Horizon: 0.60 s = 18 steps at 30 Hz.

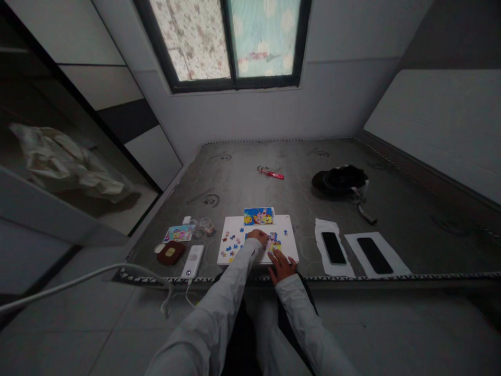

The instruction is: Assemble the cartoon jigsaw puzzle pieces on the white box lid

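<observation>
A white board [290,237] lies near the front edge, with loose jigsaw pieces [235,247] scattered over its left part. A partly joined jigsaw puzzle [274,241] with a colourful cartoon picture is on the board's right half. Over the puzzle's left side, my left hand [258,237] is closed with its fingertips together; whatever they hold is hidden. My right hand [282,265] rests at the puzzle's lower edge, fingers spread and touching it. One loose piece [285,232] sits right of the puzzle. At the board's far edge is a cartoon picture card [259,215].
Left of the board are a white power bank [193,262] with a cable, a brown case [171,253] and another picture card [179,233]. Two phones [334,248] [374,255] lie on white paper at right. Farther back are a red pen-like item [272,174] and a black cap [340,180].
</observation>
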Available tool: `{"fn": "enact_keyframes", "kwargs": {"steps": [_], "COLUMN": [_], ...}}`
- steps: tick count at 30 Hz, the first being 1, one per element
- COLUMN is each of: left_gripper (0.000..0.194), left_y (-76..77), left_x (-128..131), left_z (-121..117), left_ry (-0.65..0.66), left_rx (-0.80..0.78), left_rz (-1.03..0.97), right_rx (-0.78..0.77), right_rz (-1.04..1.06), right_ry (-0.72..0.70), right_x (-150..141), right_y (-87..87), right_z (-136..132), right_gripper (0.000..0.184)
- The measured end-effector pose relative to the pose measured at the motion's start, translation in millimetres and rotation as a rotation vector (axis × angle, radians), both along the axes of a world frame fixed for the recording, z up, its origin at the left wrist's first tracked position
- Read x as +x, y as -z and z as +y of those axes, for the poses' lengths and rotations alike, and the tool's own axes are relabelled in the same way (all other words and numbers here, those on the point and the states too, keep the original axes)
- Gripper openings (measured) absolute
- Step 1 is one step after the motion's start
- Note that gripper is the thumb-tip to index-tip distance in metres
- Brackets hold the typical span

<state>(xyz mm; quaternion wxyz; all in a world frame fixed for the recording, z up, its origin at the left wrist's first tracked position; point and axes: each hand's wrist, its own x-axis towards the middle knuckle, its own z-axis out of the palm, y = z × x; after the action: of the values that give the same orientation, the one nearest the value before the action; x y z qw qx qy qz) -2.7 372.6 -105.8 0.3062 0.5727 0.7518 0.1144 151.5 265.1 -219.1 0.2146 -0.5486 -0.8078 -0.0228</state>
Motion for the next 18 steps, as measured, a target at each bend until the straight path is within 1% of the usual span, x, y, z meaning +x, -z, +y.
{"fn": "enact_keyframes", "kwargs": {"steps": [6, 12, 18], "left_gripper": [0.019, 0.022, 0.023], "left_y": [-1.2, 3.0, 6.9], "left_x": [-1.3, -4.7, -5.9], "left_z": [0.4, 4.1, 6.0], "left_ry": [-0.044, -0.073, -0.054], "left_rx": [-0.061, -0.097, -0.098], "left_rz": [-0.006, 0.031, 0.037], "right_rx": [0.013, 0.016, 0.019], "right_rz": [-0.005, 0.008, 0.039], "right_ry": [-0.005, 0.000, -0.010], "right_x": [0.0, -0.4, -0.1], "right_y": [0.6, 2.8, 4.8], "right_z": [0.3, 0.5, 1.2], "right_gripper": [0.056, 0.059, 0.057]}}
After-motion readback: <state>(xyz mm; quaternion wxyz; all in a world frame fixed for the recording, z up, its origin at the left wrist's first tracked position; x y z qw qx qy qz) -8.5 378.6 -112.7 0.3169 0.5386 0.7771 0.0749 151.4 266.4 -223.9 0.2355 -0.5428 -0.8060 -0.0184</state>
